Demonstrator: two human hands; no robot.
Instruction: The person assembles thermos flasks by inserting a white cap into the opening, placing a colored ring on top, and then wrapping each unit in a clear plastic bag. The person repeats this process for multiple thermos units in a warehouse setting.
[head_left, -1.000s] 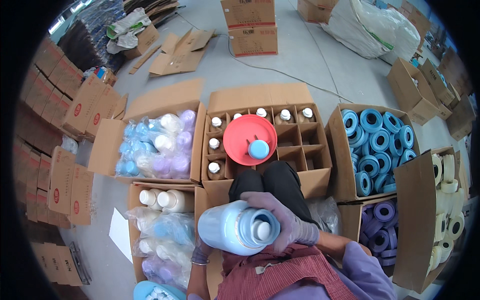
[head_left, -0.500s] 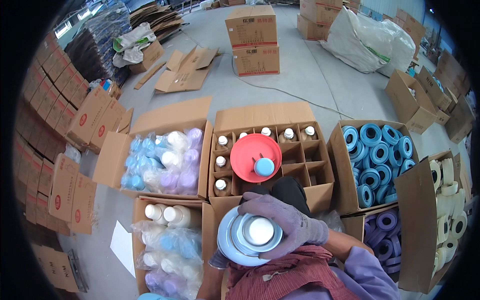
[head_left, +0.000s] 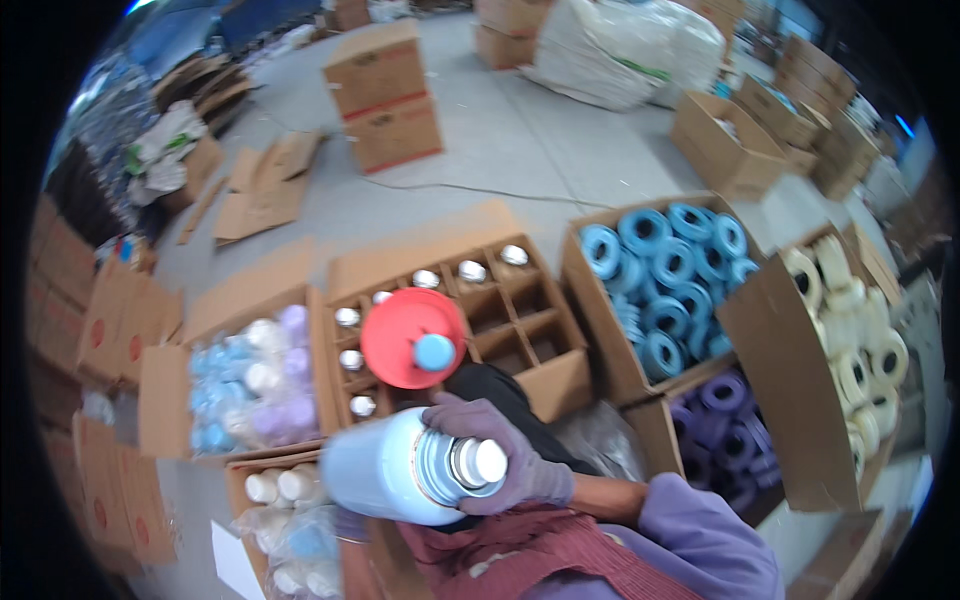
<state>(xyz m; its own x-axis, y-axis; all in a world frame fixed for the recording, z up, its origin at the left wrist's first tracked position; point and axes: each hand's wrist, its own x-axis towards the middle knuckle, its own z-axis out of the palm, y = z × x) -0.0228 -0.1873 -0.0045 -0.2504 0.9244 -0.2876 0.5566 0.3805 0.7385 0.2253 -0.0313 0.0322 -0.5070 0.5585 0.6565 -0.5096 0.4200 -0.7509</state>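
Observation:
A light blue thermos bottle (head_left: 375, 465) lies tilted across my lap, its silver neck and white stopper (head_left: 488, 461) pointing right. My right hand (head_left: 510, 450), in a grey-purple glove, is closed around the neck end. Under the bottle's lower side is my gloved left hand (head_left: 350, 525), holding it from below with its fingers mostly hidden. Just beyond the bottle, a round red plastic dish (head_left: 395, 335) rests on a divided carton (head_left: 560, 380). A blue cap (head_left: 434, 352) sits on the dish. Silver-topped bottles (head_left: 471, 271) stand in several compartments.
Left are cartons of bagged white, blue and purple cups (head_left: 265, 378). Blue rings (head_left: 672, 260), purple rings (head_left: 725, 440) and cream rings (head_left: 850, 375) fill cartons on the right. Stacked boxes (head_left: 390, 95), flattened cardboard (head_left: 265, 190) and a cable (head_left: 470, 188) are farther off.
The view has swung right, blurring things. The bottle has tipped from facing me end-on to lying sideways, neck to the right. My right hand keeps its grip at the neck end.

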